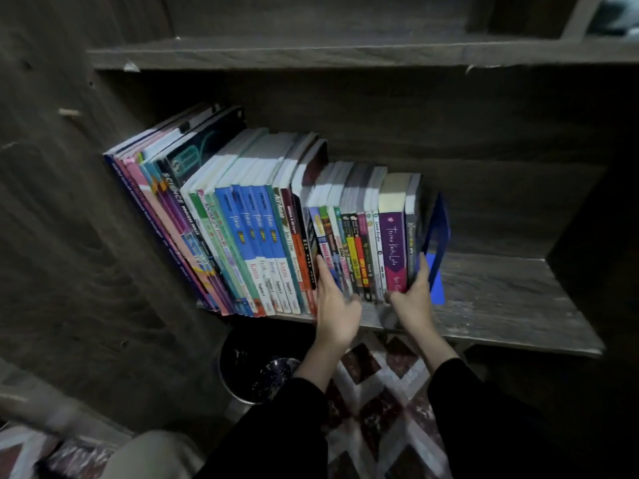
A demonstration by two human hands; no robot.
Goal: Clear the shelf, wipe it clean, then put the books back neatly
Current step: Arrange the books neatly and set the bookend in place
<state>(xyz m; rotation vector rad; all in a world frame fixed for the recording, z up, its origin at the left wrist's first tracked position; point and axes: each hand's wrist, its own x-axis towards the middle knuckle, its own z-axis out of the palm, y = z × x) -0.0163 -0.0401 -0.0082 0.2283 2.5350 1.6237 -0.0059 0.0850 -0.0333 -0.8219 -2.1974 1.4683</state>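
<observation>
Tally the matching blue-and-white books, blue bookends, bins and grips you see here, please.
Blue-and-white books: 4
Blue bookend: 1
Black bin: 1
Grips (bare hands): 2, left grip and right grip, both clasping the short books
Total: 8

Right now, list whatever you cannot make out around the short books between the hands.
All in the head view:
- Left hand: grip blurred by motion.
- Right hand: most fingers hidden behind the grey-spined book.
- Blue bookend: base partly covered by that hand.
- Spine titles of the small paperbacks: too small.
- Black bin: contents too dark.
</observation>
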